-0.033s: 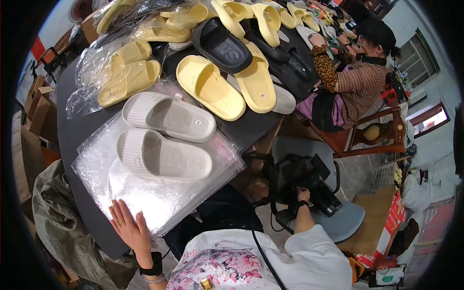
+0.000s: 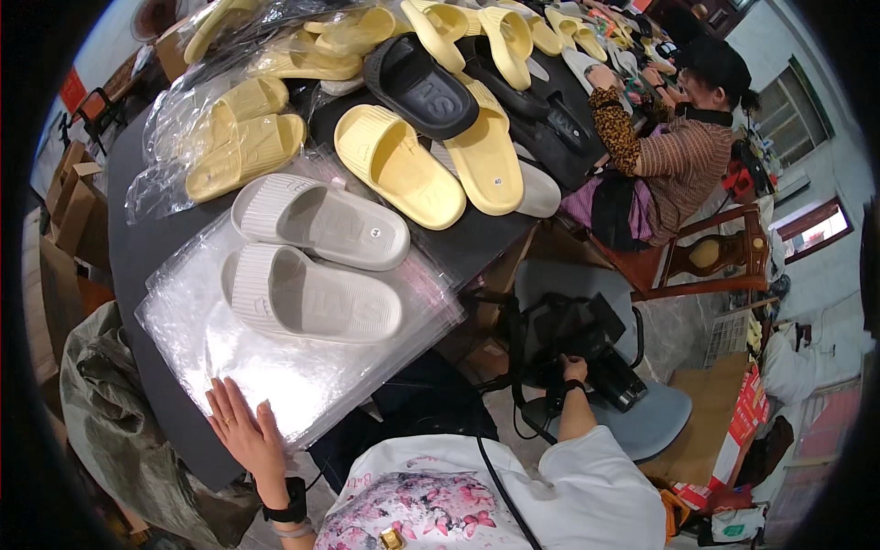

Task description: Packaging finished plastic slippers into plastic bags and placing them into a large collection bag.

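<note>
My left hand (image 2: 240, 429) lies flat, fingers stretched, on the near-left edge of a stack of clear plastic bags (image 2: 197, 353). On that stack rest two light grey slide sandals, the nearer one (image 2: 353, 307) and the farther one (image 2: 357, 234), side by side with toes to the left. Off to the right, my right hand (image 2: 575, 368) is closed beside a black bag (image 2: 587, 330) with straps on a grey chair (image 2: 655, 417). Its fingers are partly hidden against the dark things there, and what they grip cannot be made out.
Yellow slides (image 2: 403, 170) and a black slide (image 2: 422, 87) crowd the dark table (image 2: 147, 275). Bagged yellow slides (image 2: 247, 151) lie at the back left. A person (image 2: 669, 156) sits working on the right. Cardboard boxes (image 2: 78, 202) stand left of an olive sack (image 2: 110, 403).
</note>
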{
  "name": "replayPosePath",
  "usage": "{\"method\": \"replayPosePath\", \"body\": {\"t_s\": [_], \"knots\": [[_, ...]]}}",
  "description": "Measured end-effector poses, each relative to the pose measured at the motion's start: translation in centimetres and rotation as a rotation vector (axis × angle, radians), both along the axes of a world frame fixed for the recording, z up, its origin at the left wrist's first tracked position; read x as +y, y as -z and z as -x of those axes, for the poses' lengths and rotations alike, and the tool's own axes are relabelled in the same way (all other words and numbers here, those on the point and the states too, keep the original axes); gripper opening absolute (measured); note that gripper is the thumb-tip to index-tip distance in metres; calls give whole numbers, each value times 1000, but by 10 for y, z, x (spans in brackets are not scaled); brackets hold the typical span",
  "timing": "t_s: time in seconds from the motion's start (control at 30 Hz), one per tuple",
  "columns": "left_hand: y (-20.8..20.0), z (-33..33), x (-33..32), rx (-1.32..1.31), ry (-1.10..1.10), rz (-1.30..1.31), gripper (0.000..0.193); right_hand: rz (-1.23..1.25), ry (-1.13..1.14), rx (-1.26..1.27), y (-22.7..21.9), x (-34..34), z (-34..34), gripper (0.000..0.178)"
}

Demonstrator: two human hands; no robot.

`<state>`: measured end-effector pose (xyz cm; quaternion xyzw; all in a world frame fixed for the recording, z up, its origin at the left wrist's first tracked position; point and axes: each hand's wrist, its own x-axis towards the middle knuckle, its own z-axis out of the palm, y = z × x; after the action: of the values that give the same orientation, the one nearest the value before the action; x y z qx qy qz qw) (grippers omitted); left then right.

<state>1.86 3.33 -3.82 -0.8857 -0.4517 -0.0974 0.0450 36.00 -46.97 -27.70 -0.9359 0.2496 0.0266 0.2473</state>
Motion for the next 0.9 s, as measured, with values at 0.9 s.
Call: {"method": "replayPosePath", "body": {"t_s": [0.9], "knots": [[-13,-4,-2,-104,-23,79,57,560,-583,230,54,-61,-44,28]]}}
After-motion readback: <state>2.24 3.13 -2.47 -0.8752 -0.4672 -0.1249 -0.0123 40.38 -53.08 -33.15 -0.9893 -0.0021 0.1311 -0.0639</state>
